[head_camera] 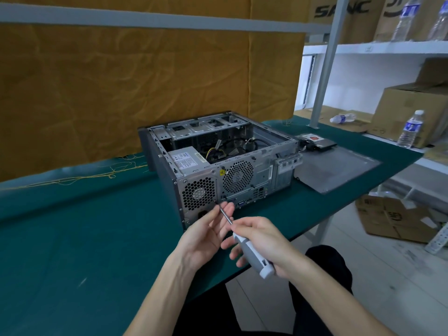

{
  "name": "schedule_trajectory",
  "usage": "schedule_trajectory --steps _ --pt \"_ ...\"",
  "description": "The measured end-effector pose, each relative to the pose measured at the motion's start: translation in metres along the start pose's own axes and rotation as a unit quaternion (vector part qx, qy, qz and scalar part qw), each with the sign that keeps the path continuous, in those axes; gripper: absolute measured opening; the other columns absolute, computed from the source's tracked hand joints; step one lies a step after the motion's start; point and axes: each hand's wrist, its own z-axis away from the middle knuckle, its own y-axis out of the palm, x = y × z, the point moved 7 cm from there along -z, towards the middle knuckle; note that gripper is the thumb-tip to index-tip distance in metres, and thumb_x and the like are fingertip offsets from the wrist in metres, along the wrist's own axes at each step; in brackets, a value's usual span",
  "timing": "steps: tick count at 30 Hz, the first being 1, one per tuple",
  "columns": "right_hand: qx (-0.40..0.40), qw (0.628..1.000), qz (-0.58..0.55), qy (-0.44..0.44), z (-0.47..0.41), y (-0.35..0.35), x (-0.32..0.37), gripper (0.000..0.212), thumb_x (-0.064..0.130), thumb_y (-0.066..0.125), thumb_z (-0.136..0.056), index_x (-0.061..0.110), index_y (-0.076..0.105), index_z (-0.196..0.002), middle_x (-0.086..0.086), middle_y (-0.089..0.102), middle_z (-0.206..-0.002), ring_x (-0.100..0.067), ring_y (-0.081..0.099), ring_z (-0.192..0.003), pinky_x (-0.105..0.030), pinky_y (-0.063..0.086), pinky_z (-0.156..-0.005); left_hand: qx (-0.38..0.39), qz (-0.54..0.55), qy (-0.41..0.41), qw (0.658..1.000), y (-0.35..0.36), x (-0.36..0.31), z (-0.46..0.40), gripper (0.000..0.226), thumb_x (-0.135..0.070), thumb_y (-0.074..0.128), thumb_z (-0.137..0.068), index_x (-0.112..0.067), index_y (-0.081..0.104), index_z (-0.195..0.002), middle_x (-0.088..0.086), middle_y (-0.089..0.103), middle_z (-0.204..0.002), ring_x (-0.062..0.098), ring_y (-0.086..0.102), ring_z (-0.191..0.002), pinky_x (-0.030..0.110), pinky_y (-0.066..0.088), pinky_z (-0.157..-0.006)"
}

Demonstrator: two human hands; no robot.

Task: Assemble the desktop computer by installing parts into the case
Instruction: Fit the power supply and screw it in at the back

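An open desktop case lies on its side on the green table, rear panel towards me, with the power supply and cables inside. My right hand grips the grey handle of a screwdriver. The metal shaft points up and left at the case's rear panel beside the power supply's vent. My left hand pinches the shaft near its tip with thumb and fingers. The tip sits right at the panel; whether a screw is on it is not visible.
The case's side panel lies flat to the right of the case, with a hard drive behind it. Water bottles and cardboard boxes stand on the shelves at right. A yellow cloth hangs behind the table.
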Motion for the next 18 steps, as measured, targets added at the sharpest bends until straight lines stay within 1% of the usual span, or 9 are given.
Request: schedule_trajectory --steps 2,4,6,8,10,13,15,17,18 --pt "-0.010 0.999 0.015 0.034 0.006 -0.004 -0.004 0.024 0.030 0.060 -0.103 0.011 0.056 -0.118 -0.016 0.077 -0.090 -0.024 0.065 -0.055 -0.028 0.049 -0.043 -0.027 0.006 0.017 0.999 0.002 -0.002 -0.002 0.027 -0.012 0.057 -0.102 0.003 0.065 -0.123 0.015 0.077 -0.107 0.017 0.077 -0.086 0.026 0.062 -0.063" --pt "-0.060 0.984 0.162 0.030 0.017 -0.012 -0.006 0.037 0.043 0.070 -0.092 0.025 0.049 -0.116 -0.008 0.075 -0.091 -0.020 0.066 -0.056 -0.027 0.046 -0.043 -0.051 -0.007 0.032 0.998 0.004 -0.002 -0.002 0.023 -0.010 0.059 -0.101 0.005 0.066 -0.117 0.016 0.078 -0.098 0.017 0.078 -0.081 0.024 0.061 -0.060" --pt "-0.132 0.913 0.384 -0.034 0.028 -0.019 0.000 0.040 0.046 0.072 -0.085 0.034 0.041 -0.108 0.004 0.063 -0.091 -0.011 0.063 -0.066 -0.024 0.044 -0.049 -0.067 -0.019 0.046 0.997 0.005 -0.003 -0.002 0.018 -0.011 0.061 -0.100 0.003 0.068 -0.110 0.015 0.078 -0.094 0.016 0.077 -0.078 0.024 0.061 -0.059" --pt "-0.173 0.860 0.468 -0.106 0.033 -0.015 0.005 0.032 0.039 0.068 -0.091 0.035 0.037 -0.101 0.010 0.056 -0.088 -0.006 0.057 -0.070 -0.019 0.037 -0.051 -0.083 -0.026 0.058 0.995 0.005 -0.003 -0.001 0.016 -0.012 0.064 -0.099 0.001 0.068 -0.106 0.012 0.079 -0.092 0.013 0.077 -0.076 0.022 0.060 -0.058" --pt "-0.164 0.899 0.392 -0.109 0.029 -0.012 0.005 0.019 0.031 0.063 -0.096 0.029 0.045 -0.101 0.005 0.063 -0.087 -0.009 0.058 -0.065 -0.021 0.038 -0.050 -0.097 -0.037 0.073 0.992 0.005 -0.002 0.001 0.016 -0.014 0.067 -0.097 0.000 0.069 -0.106 0.010 0.079 -0.091 0.010 0.076 -0.075 0.020 0.059 -0.058" --pt "-0.093 0.994 0.059 -0.001 0.022 -0.009 -0.004 0.013 0.018 0.060 -0.100 0.011 0.056 -0.109 -0.007 0.072 -0.081 -0.014 0.052 -0.048 -0.024 0.032 -0.037 -0.094 -0.069 0.103 0.988 0.003 -0.007 0.003 0.021 -0.015 0.068 -0.097 0.002 0.069 -0.108 0.013 0.078 -0.096 0.012 0.077 -0.080 0.020 0.059 -0.060" --pt "-0.033 0.989 -0.128 0.067 0.025 -0.003 -0.005 0.015 0.018 0.059 -0.102 0.005 0.060 -0.110 -0.015 0.072 -0.083 -0.013 0.048 -0.046 -0.020 0.029 -0.033 -0.056 -0.085 0.079 0.992 0.007 -0.007 0.006 0.024 -0.017 0.062 -0.100 0.004 0.068 -0.111 0.015 0.077 -0.104 0.015 0.077 -0.088 0.022 0.060 -0.064" --pt "-0.013 0.990 -0.121 0.076 0.026 -0.004 -0.004 0.021 0.023 0.057 -0.103 0.006 0.060 -0.113 -0.017 0.075 -0.090 -0.014 0.049 -0.048 -0.021 0.031 -0.034 -0.033 -0.095 0.061 0.993 0.010 -0.007 0.009 0.024 -0.014 0.058 -0.103 0.006 0.067 -0.113 0.017 0.077 -0.107 0.017 0.077 -0.091 0.023 0.061 -0.065" --pt "-0.022 0.998 -0.022 0.056 0.028 -0.005 -0.001 0.024 0.028 0.057 -0.103 0.008 0.057 -0.116 -0.014 0.076 -0.092 -0.014 0.052 -0.049 -0.023 0.033 -0.035 -0.041 -0.104 0.065 0.992 0.010 -0.008 0.009 0.022 -0.013 0.058 -0.102 0.005 0.068 -0.110 0.016 0.077 -0.104 0.017 0.077 -0.090 0.023 0.060 -0.064"
